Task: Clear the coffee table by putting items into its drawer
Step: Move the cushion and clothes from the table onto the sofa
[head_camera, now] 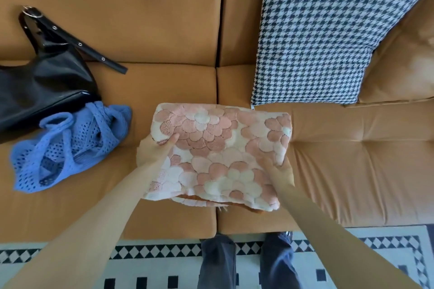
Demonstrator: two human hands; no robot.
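Fingers of left hand pinch floral mat; right hand grips edge, fingers hidden.

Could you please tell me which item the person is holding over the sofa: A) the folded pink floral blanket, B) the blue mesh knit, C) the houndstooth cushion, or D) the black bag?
A: the left grip and the right grip each hold one side of the folded pink floral blanket, while the black bag, blue mesh knit and houndstooth cushion lie apart from both.
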